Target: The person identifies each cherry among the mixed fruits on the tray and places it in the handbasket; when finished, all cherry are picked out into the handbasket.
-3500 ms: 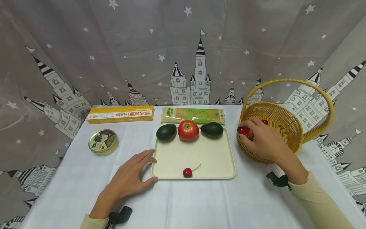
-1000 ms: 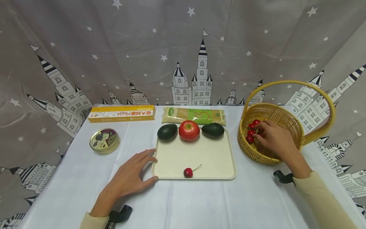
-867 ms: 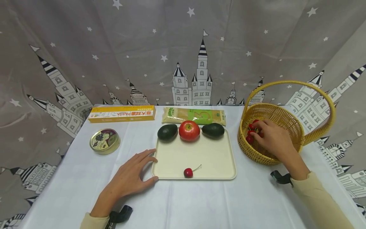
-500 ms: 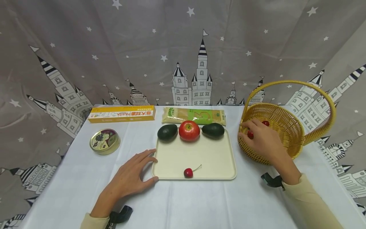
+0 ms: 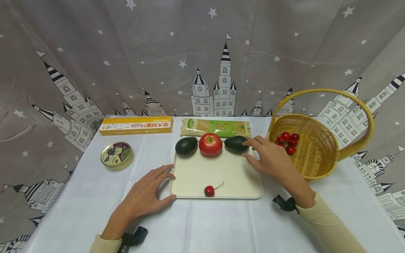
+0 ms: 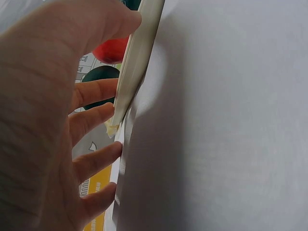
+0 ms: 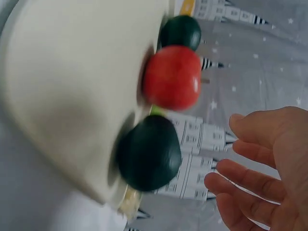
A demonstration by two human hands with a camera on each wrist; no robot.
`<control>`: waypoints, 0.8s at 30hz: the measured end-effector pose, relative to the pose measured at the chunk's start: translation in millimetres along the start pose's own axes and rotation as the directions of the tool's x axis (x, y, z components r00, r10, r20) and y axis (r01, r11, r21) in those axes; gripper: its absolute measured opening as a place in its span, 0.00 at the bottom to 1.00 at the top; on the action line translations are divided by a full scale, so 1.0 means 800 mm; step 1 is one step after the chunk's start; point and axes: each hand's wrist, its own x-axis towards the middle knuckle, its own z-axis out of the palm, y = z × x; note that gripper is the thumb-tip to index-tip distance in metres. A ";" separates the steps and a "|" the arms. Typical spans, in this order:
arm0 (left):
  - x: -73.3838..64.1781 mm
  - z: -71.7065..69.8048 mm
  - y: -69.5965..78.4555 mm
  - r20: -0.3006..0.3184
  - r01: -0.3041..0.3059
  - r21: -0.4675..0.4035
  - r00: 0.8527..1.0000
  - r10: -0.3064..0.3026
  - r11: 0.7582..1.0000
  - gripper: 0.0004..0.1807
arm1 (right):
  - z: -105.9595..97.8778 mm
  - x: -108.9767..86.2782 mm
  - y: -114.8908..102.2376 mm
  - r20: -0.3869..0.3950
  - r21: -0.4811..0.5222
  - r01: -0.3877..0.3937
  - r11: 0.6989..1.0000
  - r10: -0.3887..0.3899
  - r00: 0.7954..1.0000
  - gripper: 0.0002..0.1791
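My left hand (image 5: 143,193) rests at the left edge of the cream tray (image 5: 218,175), fingers spread and fingertips touching its rim. My right hand (image 5: 269,158) hovers over the tray's right side with nothing in it. Its fingertips are close to the right-hand dark green avocado (image 5: 235,144); in the right wrist view they stand apart from that avocado (image 7: 150,154). A red apple (image 5: 210,144) sits between it and a second avocado (image 5: 186,146) along the tray's back edge. One cherry (image 5: 209,191) with a stem lies at the tray's front edge.
Right of the tray stands a woven basket (image 5: 316,154) with a tall arched handle. Several cherries (image 5: 291,150) lie in its left part. Behind the tray is a noodle packet (image 5: 218,128); at the left are a pasta box (image 5: 136,126) and a round tin (image 5: 117,156).
My right hand has come out of the basket and moved left to the tray, near the right-hand avocado. The basket's cherries are now uncovered. My left hand has stayed put.
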 end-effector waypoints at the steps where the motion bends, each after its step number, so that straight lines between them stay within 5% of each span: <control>1: 0.000 0.000 0.000 0.001 0.001 0.000 1.000 -0.001 1.000 0.29 | 0.002 0.001 -0.004 -0.005 0.000 0.011 1.000 -0.011 1.000 0.18; 16: 0.000 0.000 0.001 0.017 0.004 0.004 1.000 -0.004 1.000 0.30 | 0.022 -0.007 -0.054 0.023 0.070 0.153 0.986 -0.155 0.988 0.18; 24: 0.001 -0.001 0.000 0.013 -0.001 0.005 1.000 0.001 1.000 0.30 | 0.034 -0.011 -0.072 0.113 0.125 0.224 0.967 -0.238 0.965 0.18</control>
